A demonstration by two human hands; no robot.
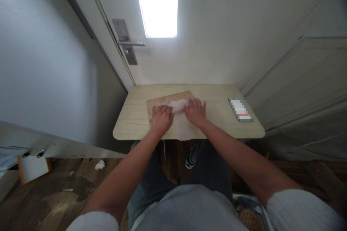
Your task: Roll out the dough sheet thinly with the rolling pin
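Note:
A pale, soft sheet of what looks like dough (pixel 179 105) lies on a wooden cutting board (pixel 155 101). Its far part is bunched into a thick roll, while a flat part stretches toward me as far as the table's front edge. My left hand (pixel 163 116) has its fingers curled over the left end of the roll. At the right end, my right hand (pixel 195 111) grips in the same way, near the board's right corner. Both palms face down, and the fingertips are partly hidden.
The board sits on a light wooden table (pixel 217 95) with rounded corners. A blurred-out phone-like object (pixel 240 109) lies on its right side. Behind stands a door with a metal handle (pixel 131 43). My legs are under the table; crumpled white paper (pixel 100 165) is on the floor.

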